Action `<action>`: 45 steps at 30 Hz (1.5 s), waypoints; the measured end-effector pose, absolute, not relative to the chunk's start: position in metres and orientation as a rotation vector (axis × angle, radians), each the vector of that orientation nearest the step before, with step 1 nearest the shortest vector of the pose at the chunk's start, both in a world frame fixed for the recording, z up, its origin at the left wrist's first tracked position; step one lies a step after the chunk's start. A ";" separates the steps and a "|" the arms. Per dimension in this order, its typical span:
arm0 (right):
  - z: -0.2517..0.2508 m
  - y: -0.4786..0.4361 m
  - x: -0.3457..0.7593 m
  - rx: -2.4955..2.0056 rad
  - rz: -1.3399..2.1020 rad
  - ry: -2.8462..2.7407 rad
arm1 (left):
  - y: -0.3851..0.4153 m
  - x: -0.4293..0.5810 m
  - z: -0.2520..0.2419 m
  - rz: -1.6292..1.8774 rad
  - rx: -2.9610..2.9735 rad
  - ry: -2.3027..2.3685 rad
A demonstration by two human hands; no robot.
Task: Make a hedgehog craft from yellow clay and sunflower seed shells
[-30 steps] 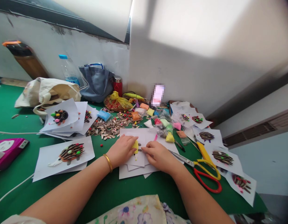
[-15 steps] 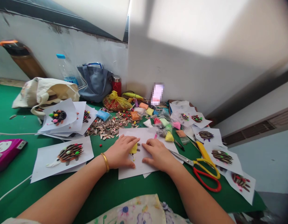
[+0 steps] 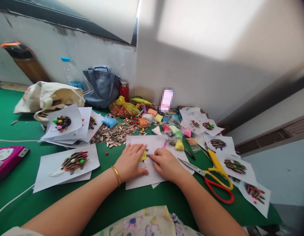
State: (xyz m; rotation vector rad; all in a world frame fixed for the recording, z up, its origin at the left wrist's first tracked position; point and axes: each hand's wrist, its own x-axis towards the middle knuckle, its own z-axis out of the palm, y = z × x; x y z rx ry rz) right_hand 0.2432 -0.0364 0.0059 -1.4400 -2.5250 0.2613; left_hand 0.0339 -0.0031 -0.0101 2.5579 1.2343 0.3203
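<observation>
Both hands rest on a small stack of white paper sheets on the green table. My left hand, with a gold bangle on the wrist, lies flat, fingers spread, against a yellow clay shape on the top sheet. My right hand is beside it with the fingers drawn together, the fingertips pressing at the clay figure's edge. What lies under the fingertips is hidden.
Scissors with red and yellow handles lie to the right. Sunflower seeds and small bags of coloured clay lie behind the sheets. Finished seed hedgehogs on paper sit left and right. Bags, a bottle and a pink box stand further left.
The left hand slid slightly toward me and now covers more of the yellow clay. The right hand's fingers shifted a little left toward the clay figure. Everything else stays put.
</observation>
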 end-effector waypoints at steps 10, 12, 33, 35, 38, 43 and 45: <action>0.003 -0.038 0.241 -1.414 0.202 -2.539 | -0.003 0.033 -0.010 0.323 2.569 1.228; 0.001 -0.038 0.240 -1.408 0.201 -2.554 | -0.004 0.033 -0.009 0.325 2.567 1.231; -0.001 -0.034 0.244 -1.401 0.207 -2.511 | -0.003 0.033 -0.012 0.330 2.571 1.224; -0.002 -0.034 0.243 -1.395 0.212 -2.524 | -0.003 0.032 -0.012 0.328 2.572 1.224; -0.003 -0.034 0.242 -1.432 0.220 -2.482 | -0.003 0.032 -0.010 0.329 2.577 1.220; -0.005 -0.029 0.241 -1.560 0.198 -2.419 | -0.003 0.032 -0.010 0.314 2.587 1.208; -0.006 -0.027 0.238 -1.580 0.190 -2.442 | -0.003 0.032 -0.010 0.316 2.589 1.212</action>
